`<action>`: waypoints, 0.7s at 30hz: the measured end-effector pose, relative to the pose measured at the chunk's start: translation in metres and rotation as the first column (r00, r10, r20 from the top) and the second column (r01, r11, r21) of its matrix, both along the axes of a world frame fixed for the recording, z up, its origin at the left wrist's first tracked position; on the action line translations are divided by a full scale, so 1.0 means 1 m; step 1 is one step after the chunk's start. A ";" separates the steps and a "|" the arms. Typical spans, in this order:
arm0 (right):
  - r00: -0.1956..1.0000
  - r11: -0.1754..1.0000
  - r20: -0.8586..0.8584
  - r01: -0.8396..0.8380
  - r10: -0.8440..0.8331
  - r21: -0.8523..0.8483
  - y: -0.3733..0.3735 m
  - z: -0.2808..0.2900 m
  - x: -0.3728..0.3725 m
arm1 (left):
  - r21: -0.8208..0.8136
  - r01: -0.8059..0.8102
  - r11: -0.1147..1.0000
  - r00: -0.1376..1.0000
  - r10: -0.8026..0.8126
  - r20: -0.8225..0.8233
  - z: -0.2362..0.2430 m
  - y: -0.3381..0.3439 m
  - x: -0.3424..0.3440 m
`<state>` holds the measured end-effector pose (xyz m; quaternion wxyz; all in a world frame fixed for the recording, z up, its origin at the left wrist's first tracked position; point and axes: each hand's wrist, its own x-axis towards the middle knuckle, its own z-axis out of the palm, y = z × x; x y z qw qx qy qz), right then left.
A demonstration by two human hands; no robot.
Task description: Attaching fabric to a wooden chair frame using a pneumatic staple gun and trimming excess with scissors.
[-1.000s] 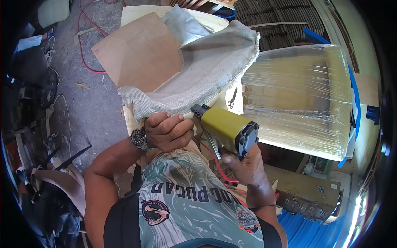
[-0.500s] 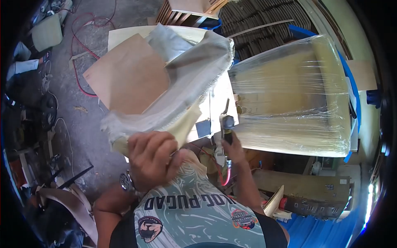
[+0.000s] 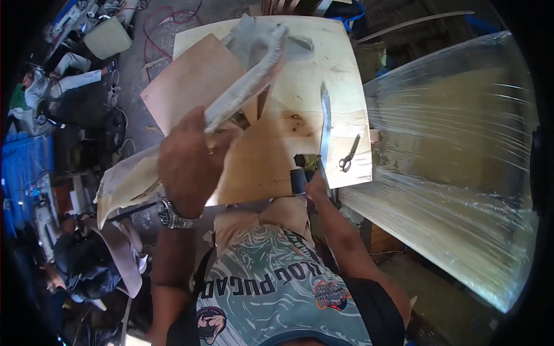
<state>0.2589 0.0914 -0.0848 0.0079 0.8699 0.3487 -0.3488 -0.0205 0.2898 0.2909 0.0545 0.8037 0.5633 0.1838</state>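
Observation:
My left hand (image 3: 193,164), wearing a metal wristwatch, is closed round a bunched grey fabric piece (image 3: 245,78) with a pale backing. Part of the fabric stands up over the board; a cream-coloured flap (image 3: 130,181) hangs out to the left. My right hand (image 3: 315,187) is at the near edge of a pale wooden board (image 3: 259,155), its fingers curled by a dark square patch (image 3: 298,181) and a dark gap. What it grips is mostly hidden. Right of it, scissors (image 3: 348,157) and a narrow grey strip (image 3: 326,124) lie on the board.
A brown flat sheet (image 3: 190,81) overlaps the board's far left. On the right stands a large panel wrapped in clear plastic (image 3: 456,138). A red hose (image 3: 153,34) loops over the floor. Other people sit at the left, one in light trousers (image 3: 81,78).
My left hand has raised and folded back the fabric, baring the board, strip and scissors. The spray gun my right hand held no longer shows clearly. My view has shifted.

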 end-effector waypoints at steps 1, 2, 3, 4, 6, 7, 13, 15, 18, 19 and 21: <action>1.000 1.000 0.005 0.007 -0.007 0.000 0.016 -0.012 -0.005 | -0.014 -0.070 0.997 0.998 0.070 0.008 -0.003 0.004 -0.008; 0.999 0.999 0.001 0.043 -0.044 0.030 0.026 -0.026 0.006 | 0.060 -0.029 0.998 1.000 0.030 -0.009 -0.009 0.003 -0.004; 0.997 0.996 0.005 0.075 -0.076 0.046 0.039 -0.038 0.011 | 0.139 -0.002 0.990 1.000 0.005 -0.025 -0.014 0.005 -0.006; 0.999 0.998 0.001 0.042 -0.043 0.039 0.049 -0.048 0.016 | 0.216 0.037 0.976 0.999 -0.029 -0.042 -0.018 0.005 -0.011; 0.998 0.999 -0.037 0.049 -0.049 0.011 0.064 -0.059 0.024 | 0.200 0.049 0.979 0.996 -0.032 -0.086 -0.021 0.006 -0.022; 0.996 0.998 -0.085 0.035 -0.030 0.060 0.071 -0.058 0.028 | 0.196 0.054 0.979 0.995 -0.037 -0.088 -0.022 0.006 -0.026; 0.997 0.610 -0.030 -0.018 0.069 0.792 0.134 0.104 0.040 | 0.146 0.170 0.974 0.985 -0.164 -0.057 -0.014 -0.012 -0.054; 0.965 0.244 -0.096 0.035 0.242 0.969 0.145 0.202 0.036 | 0.130 0.212 0.969 0.976 -0.216 0.015 -0.009 -0.015 -0.062; 0.779 -0.167 0.322 -0.275 0.538 0.947 0.163 0.331 0.011 | 0.138 0.224 0.965 0.973 -0.229 0.022 -0.003 -0.019 -0.066; 0.662 -0.105 0.356 -0.388 0.659 0.916 0.167 0.362 -0.004 | 0.155 0.247 0.956 0.966 -0.257 0.041 -0.001 -0.018 -0.067; 0.454 -0.108 0.407 -0.552 0.793 0.827 0.191 0.395 -0.039 | -0.052 0.191 0.980 0.981 -0.193 -0.027 0.010 -0.013 -0.072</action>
